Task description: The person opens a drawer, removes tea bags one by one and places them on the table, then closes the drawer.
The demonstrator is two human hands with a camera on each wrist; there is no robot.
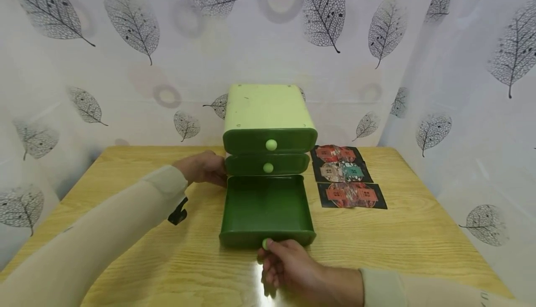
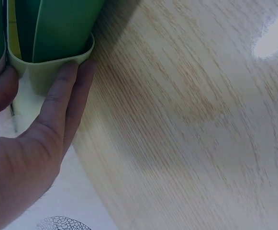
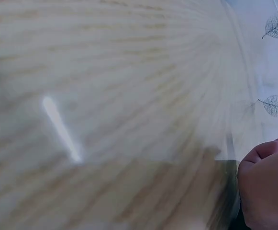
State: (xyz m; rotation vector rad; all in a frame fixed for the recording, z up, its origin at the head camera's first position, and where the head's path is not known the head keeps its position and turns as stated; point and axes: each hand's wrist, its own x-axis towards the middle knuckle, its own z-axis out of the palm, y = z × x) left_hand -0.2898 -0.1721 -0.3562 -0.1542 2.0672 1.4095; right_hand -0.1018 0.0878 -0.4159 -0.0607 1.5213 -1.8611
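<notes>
A small drawer cabinet (image 1: pixel 268 107) with a pale yellow-green shell and dark green drawers stands mid-table in the head view. Its bottom drawer (image 1: pixel 265 204) is pulled far out, and the inside shows bare green. My right hand (image 1: pixel 297 267) pinches the round light-green knob (image 1: pixel 265 243) of that drawer between thumb and fingers. At the cabinet's left side, my left hand (image 1: pixel 205 167) rests against the shell. In the left wrist view the left hand (image 2: pixel 38 124) lays its straight fingers along the shell's side (image 2: pixel 40 79). Only part of the right hand (image 3: pixel 268 187) shows in its wrist view.
Three dark flat packets (image 1: pixel 351 195) with red and teal labels lie right of the cabinet. A black strap piece (image 1: pixel 177 211) hangs under the left sleeve. A leaf-print curtain (image 1: pixel 188 65) surrounds the wooden table (image 1: pixel 418 246) at the back and sides.
</notes>
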